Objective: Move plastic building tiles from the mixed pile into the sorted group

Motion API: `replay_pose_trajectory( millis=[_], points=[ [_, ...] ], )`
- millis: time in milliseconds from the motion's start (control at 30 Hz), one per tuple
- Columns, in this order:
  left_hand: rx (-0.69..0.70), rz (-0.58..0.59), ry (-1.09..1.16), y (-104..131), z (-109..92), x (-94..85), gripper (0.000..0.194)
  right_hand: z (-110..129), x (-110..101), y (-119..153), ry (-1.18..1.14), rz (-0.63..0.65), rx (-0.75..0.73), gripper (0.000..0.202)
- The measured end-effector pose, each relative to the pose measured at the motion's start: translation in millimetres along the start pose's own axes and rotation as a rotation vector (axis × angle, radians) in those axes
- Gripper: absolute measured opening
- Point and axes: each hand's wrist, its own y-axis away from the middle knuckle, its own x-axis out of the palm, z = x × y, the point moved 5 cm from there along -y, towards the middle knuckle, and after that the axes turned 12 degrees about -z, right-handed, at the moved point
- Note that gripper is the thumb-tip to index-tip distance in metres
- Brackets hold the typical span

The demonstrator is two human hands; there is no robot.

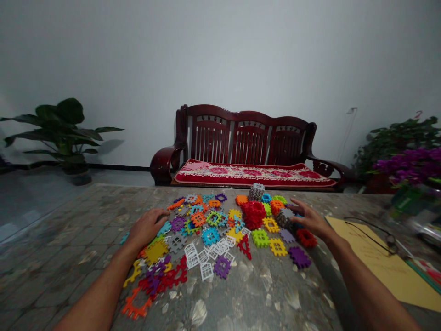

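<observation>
Colourful interlocking plastic building pieces lie spread over the table. My left hand [149, 228] rests palm down on the left edge of the loose pile, fingers stretched, beside a yellow piece [156, 251] and a grey piece [177, 242]. On the right, my right hand [312, 219] has thumb and fingers apart around the side of a grey stack of pieces [285, 218]; whether it touches the stack I cannot tell. Below that hand is a red-orange stack [306, 237]. A tall red stack [254, 214] stands between the hands, with white window-shaped pieces [206, 271] in front.
Eyeglasses [391, 240] lie on a yellow paper [386, 271] at the right. Purple flowers [409, 165] stand beyond them. A wooden bench [250, 138] with a red patterned cover [255, 174] is behind the table [248, 299]. A potted plant [69, 133] is at far left.
</observation>
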Motion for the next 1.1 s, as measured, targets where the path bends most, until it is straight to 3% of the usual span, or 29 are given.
replay_pose_trajectory(
  millis=[133,267,333,433,533,600,800,967,1100],
  points=[
    [0.015,-0.007,0.004,0.4,-2.3,-1.2,0.04,17.3,-4.4,2.2,0.022,-0.128,-0.076,0.073],
    [0.012,0.004,-0.021,0.5,-3.3,-1.3,0.038,70.4,9.3,30.5,0.044,-0.301,-0.2,0.047],
    [0.015,0.003,-0.024,0.7,-4.1,-1.6,0.037,100.5,38.2,54.4,0.063,-0.241,-0.255,0.034],
    [0.013,-0.011,-0.007,0.8,-4.8,-2.3,0.036,133.2,101.5,93.4,0.098,0.001,-0.383,0.03],
    [0.002,-0.019,0.027,0.7,-4.2,-2.7,0.035,141.8,157.1,122.0,0.188,0.14,-0.523,0.045],
    [-0.024,-0.028,0.044,0.4,-3.0,-3.5,0.034,135.5,182.0,128.9,0.285,0.14,-0.536,0.051],
    [-0.125,-0.037,0.068,0.2,-3.8,-8.5,0.034,124.8,221.6,131.1,0.43,0.091,-0.48,0.046],
    [-0.148,-0.07,0.115,0.4,-7.5,-12.7,0.035,148.1,240.1,146.7,0.409,0.188,-0.477,0.044],
    [-0.248,-0.118,0.228,-1.0,-2.9,-17.4,0.035,171.6,239.6,150.9,0.313,0.267,-0.513,0.03]
  ],
)
